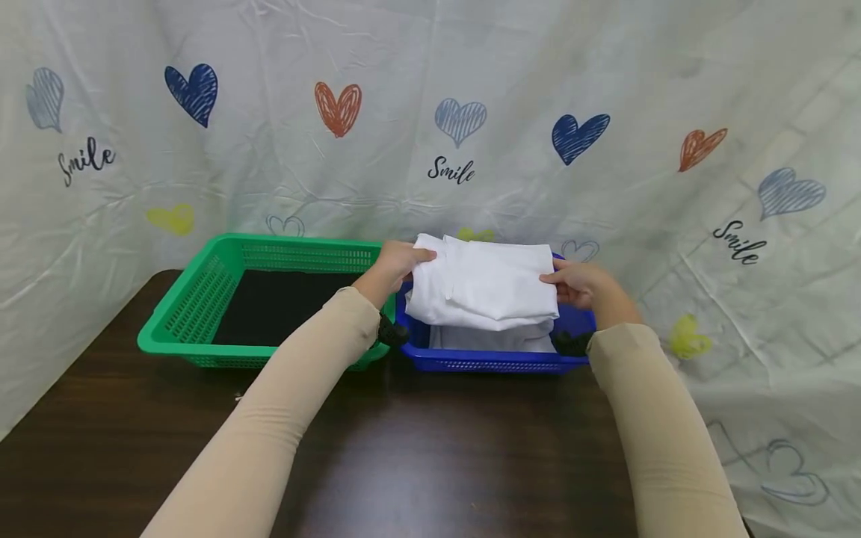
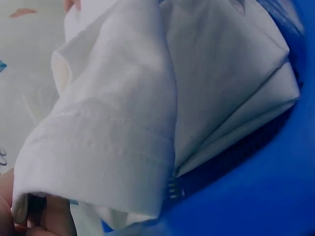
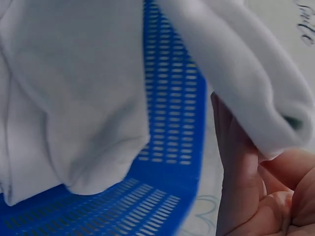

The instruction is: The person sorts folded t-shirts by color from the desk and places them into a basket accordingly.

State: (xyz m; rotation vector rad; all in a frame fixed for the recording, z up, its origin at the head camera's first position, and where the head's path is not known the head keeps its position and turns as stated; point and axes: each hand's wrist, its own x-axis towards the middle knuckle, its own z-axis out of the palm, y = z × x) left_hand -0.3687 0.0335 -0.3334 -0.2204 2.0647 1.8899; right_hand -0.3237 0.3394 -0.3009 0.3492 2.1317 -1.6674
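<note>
A folded white garment (image 1: 494,284) hangs over the blue basket (image 1: 498,364), gripped at both ends. My left hand (image 1: 395,263) pinches its left edge, thumb on top; in the left wrist view those fingers (image 2: 59,216) curl under a stitched hem. At the opposite edge my right hand (image 1: 577,284) pinches the fold between thumb and fingers, which the right wrist view shows beneath the cloth (image 3: 246,73). More folded white cloth (image 1: 494,338) lies inside the blue basket, below the held garment. What kind of garment it is cannot be told.
Left of the blue basket, touching or nearly so, stands a green basket (image 1: 181,348) with black cloth (image 1: 282,302) in it. Both are on a dark brown table (image 1: 430,456). Behind hangs a white curtain (image 1: 390,45) printed with hearts.
</note>
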